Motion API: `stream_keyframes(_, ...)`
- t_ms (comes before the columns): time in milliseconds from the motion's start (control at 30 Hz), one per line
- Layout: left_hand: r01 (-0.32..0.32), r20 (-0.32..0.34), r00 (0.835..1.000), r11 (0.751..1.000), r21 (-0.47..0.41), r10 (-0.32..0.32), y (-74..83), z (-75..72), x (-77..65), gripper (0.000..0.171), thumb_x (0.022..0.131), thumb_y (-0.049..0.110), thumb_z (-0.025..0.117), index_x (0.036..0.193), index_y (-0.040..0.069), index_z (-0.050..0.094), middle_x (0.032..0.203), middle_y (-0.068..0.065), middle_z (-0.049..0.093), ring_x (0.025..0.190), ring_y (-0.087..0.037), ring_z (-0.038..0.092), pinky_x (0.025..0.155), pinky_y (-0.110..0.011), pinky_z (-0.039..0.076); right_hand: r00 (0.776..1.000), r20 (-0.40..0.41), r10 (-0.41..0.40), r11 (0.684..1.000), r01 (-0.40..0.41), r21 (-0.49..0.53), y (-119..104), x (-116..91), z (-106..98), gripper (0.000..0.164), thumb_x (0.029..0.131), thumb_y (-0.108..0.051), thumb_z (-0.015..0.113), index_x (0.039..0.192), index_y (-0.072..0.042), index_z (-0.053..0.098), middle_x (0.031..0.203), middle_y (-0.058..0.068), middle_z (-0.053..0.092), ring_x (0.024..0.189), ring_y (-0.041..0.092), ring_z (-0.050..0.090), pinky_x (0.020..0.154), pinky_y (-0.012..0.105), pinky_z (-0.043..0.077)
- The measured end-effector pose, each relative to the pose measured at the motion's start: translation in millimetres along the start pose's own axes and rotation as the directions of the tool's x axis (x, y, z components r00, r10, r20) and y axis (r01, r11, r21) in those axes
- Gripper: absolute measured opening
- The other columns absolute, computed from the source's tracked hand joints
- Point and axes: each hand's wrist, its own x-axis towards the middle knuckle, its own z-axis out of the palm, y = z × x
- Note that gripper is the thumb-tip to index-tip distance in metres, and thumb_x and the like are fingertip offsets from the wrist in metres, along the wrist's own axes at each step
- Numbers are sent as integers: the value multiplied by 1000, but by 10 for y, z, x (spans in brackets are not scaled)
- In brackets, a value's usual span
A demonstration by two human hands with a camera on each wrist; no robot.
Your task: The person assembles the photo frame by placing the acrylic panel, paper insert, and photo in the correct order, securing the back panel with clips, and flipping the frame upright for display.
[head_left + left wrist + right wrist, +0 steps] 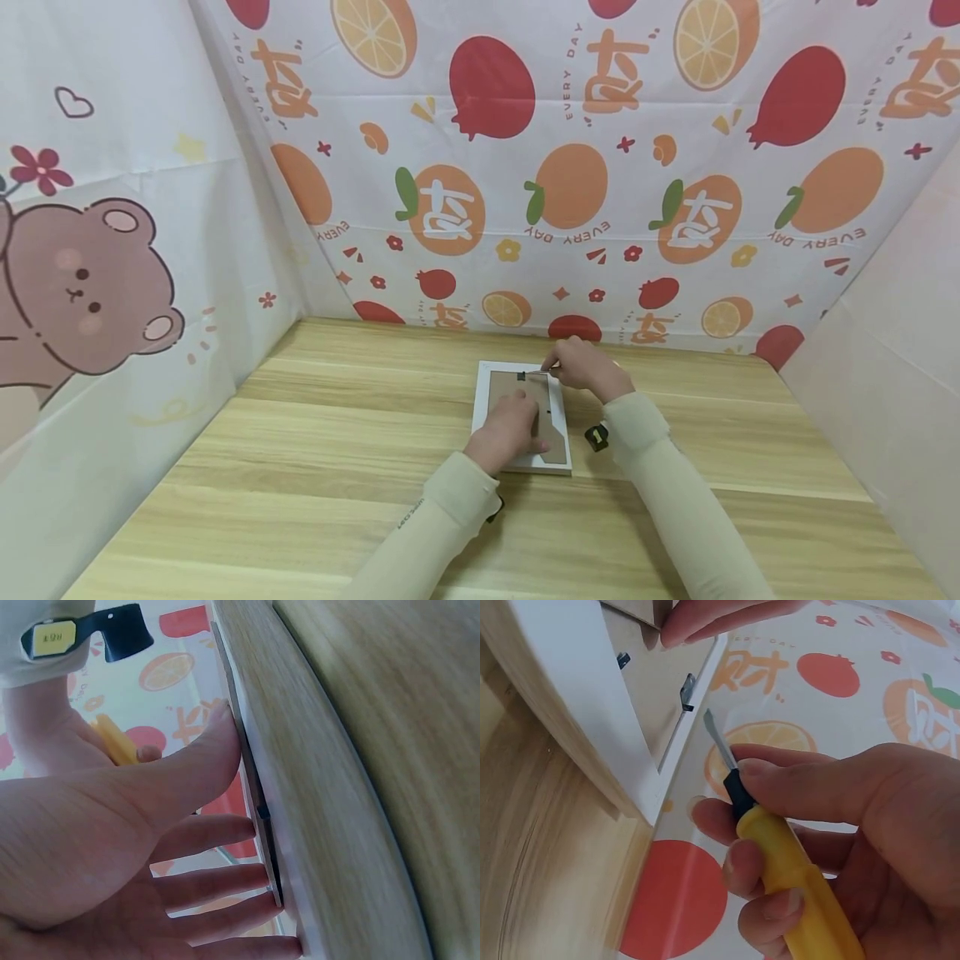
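A white picture frame [481,412] lies face down on the table, its brown backing board [556,440] showing. My left hand [512,423] rests on the board; in the left wrist view its thumb and spread fingertips [240,828] touch the board's surface. My right hand [581,367] grips a yellow-handled screwdriver [778,844] at the frame's far right corner. The flat metal tip points at a small bent metal tab [687,691] by the frame's inner edge, a little apart from it in the right wrist view. A second dark tab [623,659] sits on another side.
The wooden table [337,417] spreads around the frame on all sides. Behind it hangs a fruit-printed cloth [517,192], with a bear-printed cloth [90,283] at the left. A dark device with a yellow label [56,639] is strapped on the right wrist.
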Motion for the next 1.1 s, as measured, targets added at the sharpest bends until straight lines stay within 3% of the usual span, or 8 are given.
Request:
stream_keyframes(367, -4, -10, 1000, 1000, 4, 4, 10, -18, -26, 38, 78, 30, 92, 73, 10, 60, 98, -9, 60, 90, -24, 58, 81, -36, 52, 999, 33, 37, 999, -37, -19, -54, 138, 45, 19, 96, -4, 69, 111, -8, 80, 113, 8, 78, 87, 16, 68, 86, 36, 61)
stream_keyframes(700, -5, -16, 1000, 1000, 10, 6, 24, -30, -41, 38, 78, 30, 92, 74, 9, 60, 95, -8, 59, 85, -21, 54, 77, -33, 50, 995, 60, 82, 997, -82, -8, -64, 175, 81, 17, 97, -6, 70, 109, -9, 81, 111, 7, 79, 79, 15, 64, 79, 32, 61)
stream_keyframes(1100, -16, -24, 1000, 1000, 8, 16, 11, -14, -7, 39, 76, 31, 92, 74, 9, 60, 92, -8, 58, 82, -21, 54, 76, -34, 50, 996, 5, 91, 995, -90, -39, -103, 151, 100, 17, 93, 0, 71, 102, -8, 82, 96, 5, 78, 73, 14, 60, 63, 24, 50)
